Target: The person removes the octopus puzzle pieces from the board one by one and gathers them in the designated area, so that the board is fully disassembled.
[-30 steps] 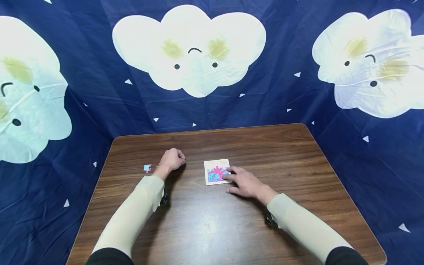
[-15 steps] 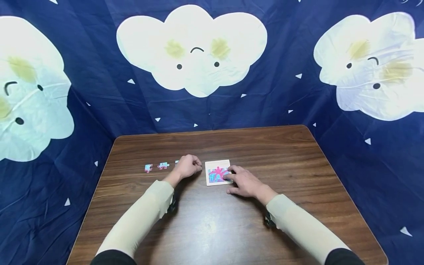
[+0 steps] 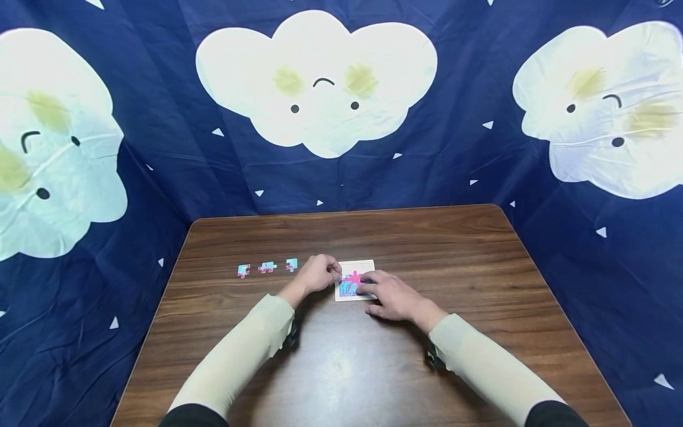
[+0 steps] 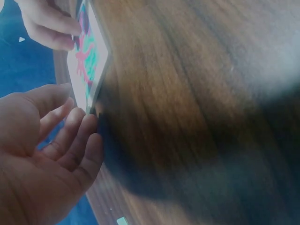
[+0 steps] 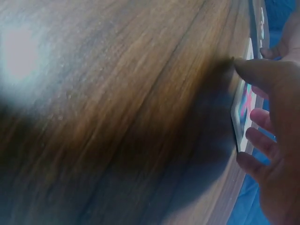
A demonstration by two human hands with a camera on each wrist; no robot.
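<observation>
A square, pale-framed jigsaw puzzle [image 3: 354,298] lies on the table with a pink and blue picture inside it. At its left edge my left hand [image 3: 318,273] pinches a small bluish puzzle piece, mostly hidden by the fingertips; the other fingers bend loosely in the left wrist view. My right hand [image 3: 393,295] rests from the right with fingers spread, their tips over the picture and the frame's right side. In the right wrist view the thumb [image 5: 255,72] lies by the near side of the frame.
Left of the left hand, three loose puzzle pieces lie in a row: one [image 3: 243,271], another [image 3: 268,267] and a third [image 3: 291,264]. The wooden table [image 3: 443,237] has a far edge against a blue cloud-printed curtain [image 3: 341,184].
The left hand has moved right from the row of loose pieces to the puzzle's left edge, uncovering the pieces. The right hand has stayed at the puzzle. The view has shifted slightly.
</observation>
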